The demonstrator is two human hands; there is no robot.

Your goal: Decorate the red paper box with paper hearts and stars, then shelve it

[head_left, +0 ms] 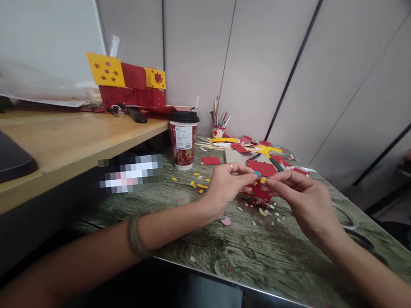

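Over a wood-grained table strewn with paper scraps, before grey wall panels, holds left hand and right hand close together, with fingers curled. Pinches a small blue thing at the left fingertips and, just beside it, a yellow piece between the right thumb and forefinger. Cannot tell of any contact with the red paper behind.

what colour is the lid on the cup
The lid is black; it shows best in the head view.
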